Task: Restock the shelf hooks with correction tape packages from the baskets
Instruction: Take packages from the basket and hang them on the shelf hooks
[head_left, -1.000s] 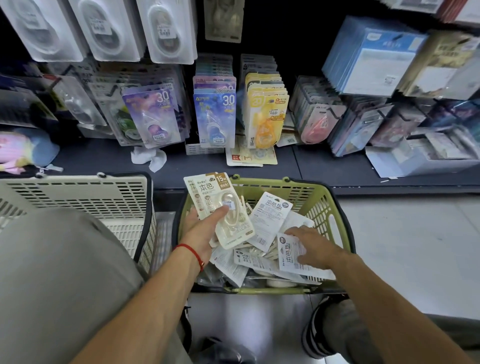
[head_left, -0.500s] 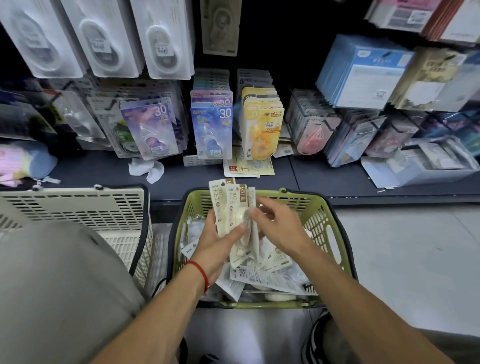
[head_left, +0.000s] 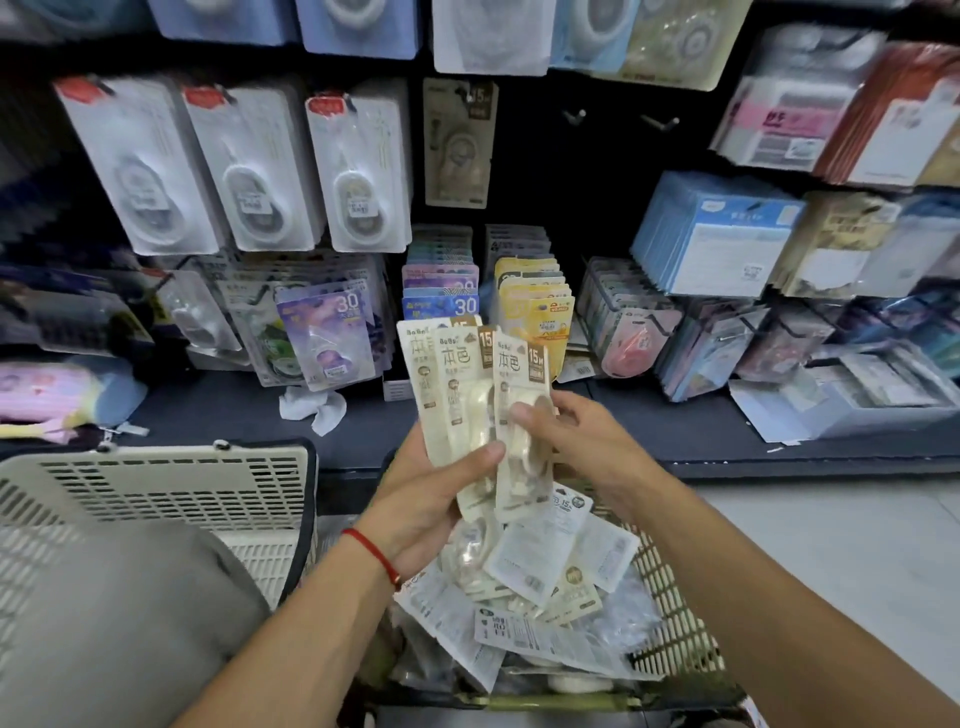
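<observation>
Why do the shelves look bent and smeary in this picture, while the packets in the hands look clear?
Head view: the wide-angle lens bows the shelf edge and splays the hanging rows; the top packs and far left are smeared, probably by head motion; the cream packets, gripped by the left hand and pinched by the right hand, are sharpest, their print readable.

Dark shelf wall (head_left: 582, 171) above pale tiled floor (head_left: 831, 545).

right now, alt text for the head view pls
Both hands, the left hand and right hand, hold a fan of cream correction tape packages above a green basket of more packages, facing shelf hooks hung with stationery. A white basket sits at left.
</observation>
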